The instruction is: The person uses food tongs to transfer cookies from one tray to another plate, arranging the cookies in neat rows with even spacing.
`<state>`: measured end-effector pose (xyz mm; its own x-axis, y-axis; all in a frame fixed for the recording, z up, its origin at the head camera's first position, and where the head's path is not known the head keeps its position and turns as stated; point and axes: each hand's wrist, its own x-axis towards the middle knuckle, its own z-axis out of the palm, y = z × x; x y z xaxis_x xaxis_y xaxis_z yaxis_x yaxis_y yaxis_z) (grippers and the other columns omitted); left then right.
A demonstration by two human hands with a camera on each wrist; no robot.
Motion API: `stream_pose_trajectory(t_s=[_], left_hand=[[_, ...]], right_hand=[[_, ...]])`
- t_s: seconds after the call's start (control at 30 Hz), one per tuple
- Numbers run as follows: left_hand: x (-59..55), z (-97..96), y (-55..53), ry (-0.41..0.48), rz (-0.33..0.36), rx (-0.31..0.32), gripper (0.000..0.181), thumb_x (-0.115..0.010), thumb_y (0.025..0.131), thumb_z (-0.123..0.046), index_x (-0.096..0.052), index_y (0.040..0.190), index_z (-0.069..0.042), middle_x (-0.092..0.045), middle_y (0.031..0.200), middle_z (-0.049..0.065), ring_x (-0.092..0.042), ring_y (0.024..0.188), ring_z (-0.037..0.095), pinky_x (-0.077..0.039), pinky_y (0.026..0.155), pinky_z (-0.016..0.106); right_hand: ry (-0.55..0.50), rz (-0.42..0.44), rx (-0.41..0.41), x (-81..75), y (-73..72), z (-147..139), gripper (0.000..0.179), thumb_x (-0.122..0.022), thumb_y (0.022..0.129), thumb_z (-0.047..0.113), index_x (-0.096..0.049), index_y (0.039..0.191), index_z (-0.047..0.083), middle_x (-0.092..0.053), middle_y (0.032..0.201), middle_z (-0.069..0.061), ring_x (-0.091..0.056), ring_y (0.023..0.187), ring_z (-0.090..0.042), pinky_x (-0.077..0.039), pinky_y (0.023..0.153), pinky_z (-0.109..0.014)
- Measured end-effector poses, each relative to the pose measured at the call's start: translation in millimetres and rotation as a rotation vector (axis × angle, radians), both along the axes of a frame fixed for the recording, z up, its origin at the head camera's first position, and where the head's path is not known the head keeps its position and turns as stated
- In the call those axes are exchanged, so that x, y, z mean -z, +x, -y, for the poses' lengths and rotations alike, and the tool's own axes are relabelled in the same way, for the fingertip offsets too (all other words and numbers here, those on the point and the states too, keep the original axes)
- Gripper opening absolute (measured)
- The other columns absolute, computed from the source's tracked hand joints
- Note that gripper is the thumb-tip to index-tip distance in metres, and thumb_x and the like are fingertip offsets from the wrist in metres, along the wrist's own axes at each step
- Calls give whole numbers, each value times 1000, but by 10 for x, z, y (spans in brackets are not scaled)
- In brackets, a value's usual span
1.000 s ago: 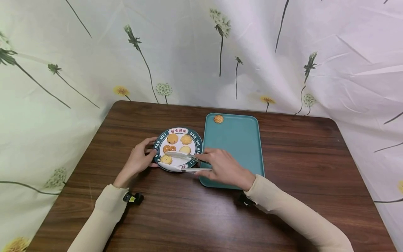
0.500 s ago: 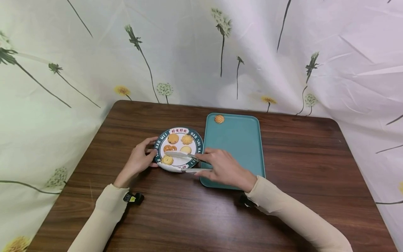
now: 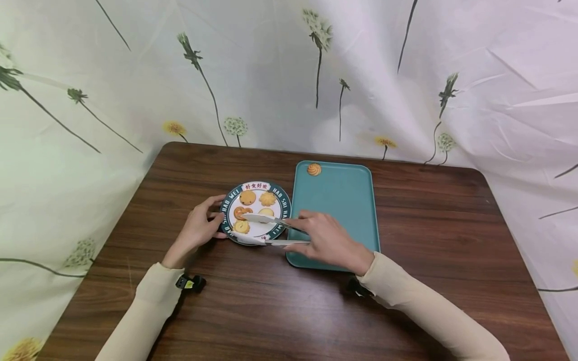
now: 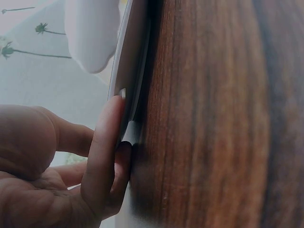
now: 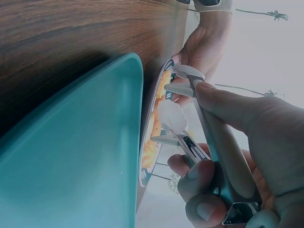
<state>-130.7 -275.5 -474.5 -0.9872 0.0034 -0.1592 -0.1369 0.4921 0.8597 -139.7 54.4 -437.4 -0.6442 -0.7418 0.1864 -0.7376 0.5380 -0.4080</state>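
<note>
My left hand (image 3: 198, 225) grips the left rim of a round plate (image 3: 284, 203) with a green printed border. In the left wrist view its fingers curl at the edge of the plate. My right hand (image 3: 329, 240) holds metal tongs (image 3: 284, 242) with white tips, spread apart over the plate's near half. A ring-shaped cookie (image 3: 241, 227) lies between the two tips, close to a pretzel-shaped cookie (image 3: 239, 212). Behind these sit a round dotted cookie (image 3: 247, 197) and a flower-shaped cookie (image 3: 267, 199). The upper tip partly covers a pale round cookie (image 3: 267, 212).
A teal tray (image 3: 334, 200) lies right of the plate, under my right hand. One swirled cookie (image 3: 314, 169) sits at its far left corner. Both stand on a dark wooden table (image 3: 271, 311), with a flower-printed cloth (image 3: 271, 75) hanging behind.
The tongs and right hand have shifted slightly to the right, and the upper tip now covers more of the pale cookie. My left hand stays at the plate's rim.
</note>
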Motion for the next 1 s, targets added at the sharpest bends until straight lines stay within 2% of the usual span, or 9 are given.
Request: stream_pose_trajectory(t_s=[0.6, 1.0], left_hand=[[2, 6, 10, -2, 2, -2, 56, -47, 107, -1, -34, 161, -5, -38, 157, 29, -59, 128, 50, -71, 68, 31], [-9, -9, 10, -7, 15, -2, 56, -47, 108, -3, -33, 162, -7, -37, 158, 29, -59, 130, 49, -71, 68, 32]], right_hand=[[51, 6, 2, 18, 36, -28, 54, -78, 93, 44, -70, 137, 12, -66, 91, -3, -45, 62, -5, -38, 48, -16], [38, 4, -21, 19, 24, 31, 54, -77, 94, 44, -70, 137, 12, -67, 92, -3, -44, 58, -4, -37, 45, -16]])
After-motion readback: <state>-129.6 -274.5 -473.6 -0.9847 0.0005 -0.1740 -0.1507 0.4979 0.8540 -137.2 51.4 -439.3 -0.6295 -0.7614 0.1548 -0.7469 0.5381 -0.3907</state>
